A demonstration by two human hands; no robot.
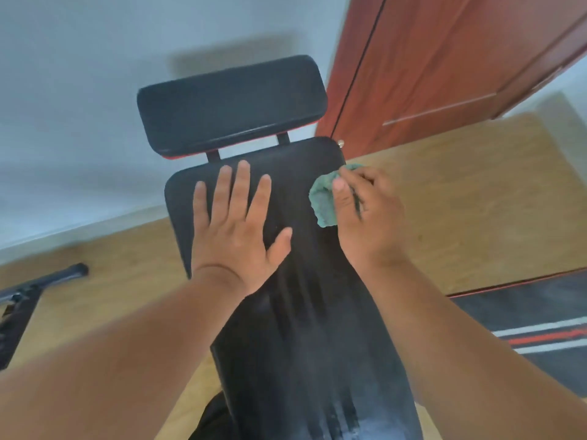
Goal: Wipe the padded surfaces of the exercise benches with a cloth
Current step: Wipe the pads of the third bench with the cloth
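Note:
A black padded exercise bench runs up the middle of the view, with a long back pad (305, 312) and a separate head pad (232, 103) above it. My left hand (238, 230) lies flat on the upper part of the long pad, fingers spread. My right hand (365, 214) grips a crumpled green cloth (324, 198) at the pad's upper right edge. Streaks show on the lower part of the pad.
A red-brown door (444, 68) stands at the upper right and a white wall (79, 106) at the left. The floor is wood (476, 201). A dark mat with white and red stripes (540, 331) lies at the right. Black metal gym gear (35, 290) sits at the left edge.

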